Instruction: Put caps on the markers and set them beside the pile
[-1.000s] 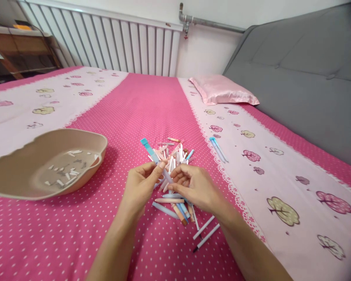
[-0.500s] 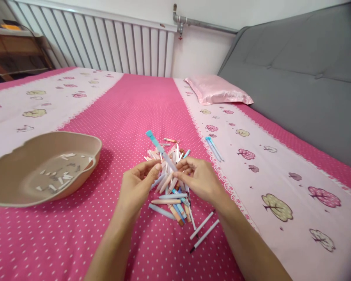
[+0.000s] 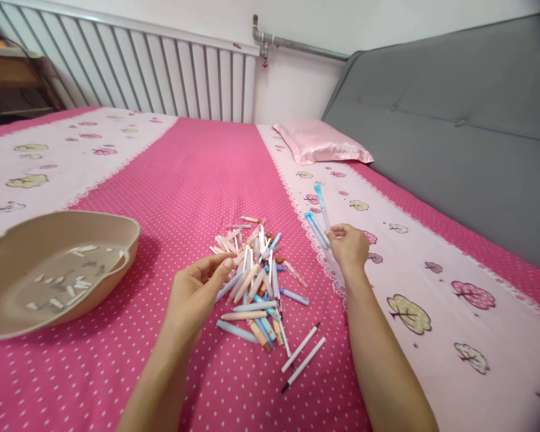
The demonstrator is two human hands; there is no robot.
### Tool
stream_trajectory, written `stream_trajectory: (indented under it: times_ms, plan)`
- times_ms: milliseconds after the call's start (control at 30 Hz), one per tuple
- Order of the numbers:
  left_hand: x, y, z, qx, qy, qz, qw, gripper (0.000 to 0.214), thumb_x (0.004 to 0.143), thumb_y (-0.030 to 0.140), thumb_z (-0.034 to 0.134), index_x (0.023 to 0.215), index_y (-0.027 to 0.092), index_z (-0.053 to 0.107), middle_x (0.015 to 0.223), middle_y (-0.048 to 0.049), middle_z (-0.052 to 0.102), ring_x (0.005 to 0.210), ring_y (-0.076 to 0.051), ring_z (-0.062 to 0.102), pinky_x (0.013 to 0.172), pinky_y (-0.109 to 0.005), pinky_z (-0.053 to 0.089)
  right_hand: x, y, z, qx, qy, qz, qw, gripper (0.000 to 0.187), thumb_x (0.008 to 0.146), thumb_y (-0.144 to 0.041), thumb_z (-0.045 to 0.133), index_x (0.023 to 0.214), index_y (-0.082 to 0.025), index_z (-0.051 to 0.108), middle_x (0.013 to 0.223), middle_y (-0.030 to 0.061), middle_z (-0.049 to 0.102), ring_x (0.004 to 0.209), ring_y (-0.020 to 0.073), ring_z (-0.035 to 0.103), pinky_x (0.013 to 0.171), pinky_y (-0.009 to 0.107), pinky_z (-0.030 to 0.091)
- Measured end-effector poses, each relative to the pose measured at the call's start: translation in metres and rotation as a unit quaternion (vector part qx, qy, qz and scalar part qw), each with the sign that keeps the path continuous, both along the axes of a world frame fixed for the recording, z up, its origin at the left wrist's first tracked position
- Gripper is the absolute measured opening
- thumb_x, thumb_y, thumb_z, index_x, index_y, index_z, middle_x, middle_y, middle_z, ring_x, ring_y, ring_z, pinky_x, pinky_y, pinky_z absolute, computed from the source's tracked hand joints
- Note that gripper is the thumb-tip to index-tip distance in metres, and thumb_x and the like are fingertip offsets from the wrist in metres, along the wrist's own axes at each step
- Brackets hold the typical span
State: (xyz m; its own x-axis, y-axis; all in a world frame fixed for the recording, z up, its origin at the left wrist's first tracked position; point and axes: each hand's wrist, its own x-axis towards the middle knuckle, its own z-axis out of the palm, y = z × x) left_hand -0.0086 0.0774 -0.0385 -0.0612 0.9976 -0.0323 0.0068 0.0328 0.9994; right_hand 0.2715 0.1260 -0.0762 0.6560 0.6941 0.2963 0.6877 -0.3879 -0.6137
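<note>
In the head view my right hand (image 3: 348,246) pinches a slim pen (image 3: 323,206) with a bright blue end and a pale lavender barrel, held tilted over the bed. Just beside it, two similar blue-ended pens (image 3: 315,229) lie side by side on the sheet. My left hand (image 3: 197,291) hovers at the near left side of a heap of pen parts (image 3: 247,282), its fingers loosely curled and apart from the thumb, with nothing visible between them. Pastel barrels, caps and white refills make up the heap. Two white refills (image 3: 302,363) lie apart at its near right.
A beige basin (image 3: 63,219) with small white and grey pieces stands on the left. Pink dotted bedding (image 3: 216,162) spreads beneath everything. Farther back are a pink pillow (image 3: 321,141), a grey headboard (image 3: 450,90) and a white radiator (image 3: 162,72).
My right hand has carried the pen from above the heap rightward to the two blue-ended pens. My left hand stays by the heap. The view has shifted slightly right.
</note>
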Motion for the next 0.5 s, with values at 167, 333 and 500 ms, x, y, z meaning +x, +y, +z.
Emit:
stream_trajectory:
  times_ms: [167,333,500]
  plan:
    - [-0.002,0.002,-0.003,-0.002,0.035,-0.018,0.999,0.038,0.063,0.043,0.069,0.088,0.015,0.069,0.087,-0.0073,0.070,0.068,-0.015,0.060,0.062,-0.023,0.046,0.014,0.008,-0.024,-0.053,0.032,-0.097,0.993,0.019,0.070,-0.027,0.057,0.084,-0.021,0.068,0.084,0.0061,0.070,0.083,0.0229,0.062,0.069,0.031,0.044]
    - [-0.004,0.003,-0.006,0.005,0.046,-0.030,0.998,0.038,0.065,0.044,0.067,0.090,0.015,0.069,0.087,-0.0066,0.070,0.069,-0.014,0.060,0.063,-0.024,0.047,0.019,0.013,-0.040,-0.064,0.049,-0.125,0.989,0.019,0.071,-0.029,0.057,0.086,-0.023,0.068,0.087,0.0054,0.070,0.083,0.0233,0.062,0.068,0.031,0.044]
    - [-0.004,0.005,-0.007,0.004,0.045,-0.027,0.999,0.038,0.065,0.044,0.067,0.090,0.016,0.068,0.085,-0.0052,0.070,0.068,-0.013,0.059,0.063,-0.022,0.047,0.021,0.016,-0.045,-0.067,0.062,-0.135,0.987,0.021,0.072,-0.032,0.058,0.088,-0.025,0.069,0.088,0.0061,0.069,0.082,0.0218,0.062,0.068,0.030,0.045]
